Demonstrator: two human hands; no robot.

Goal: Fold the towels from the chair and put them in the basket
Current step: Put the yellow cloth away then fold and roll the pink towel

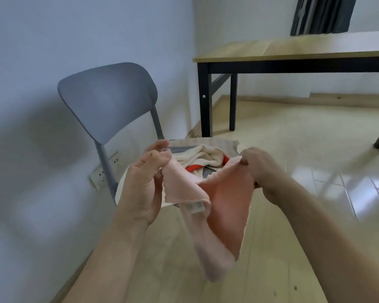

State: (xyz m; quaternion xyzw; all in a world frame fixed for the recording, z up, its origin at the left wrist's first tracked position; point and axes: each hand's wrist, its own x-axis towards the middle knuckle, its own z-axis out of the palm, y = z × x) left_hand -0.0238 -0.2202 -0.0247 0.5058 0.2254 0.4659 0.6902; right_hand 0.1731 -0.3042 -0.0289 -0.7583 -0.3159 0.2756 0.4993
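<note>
A small pink towel (pixel 221 206) hangs in the air in front of the grey chair (pixel 107 99). My left hand (pixel 144 184) pinches its upper left corner between thumb and fingers. My right hand (pixel 265 171) grips the upper right corner. The towel sags between them and its lower end dangles toward the floor; a white label shows on its edge. Behind it, on the chair seat, lies a crumpled cream towel with red parts (pixel 204 159) on top of a beige cloth (pixel 208 141). No basket is in view.
A wooden table with black legs (pixel 293 51) stands at the back right, dark curtains (pixel 324 14) behind it. A white power strip (pixel 103 171) leans against the wall beside the chair leg. Pale wood floor lies below my arms.
</note>
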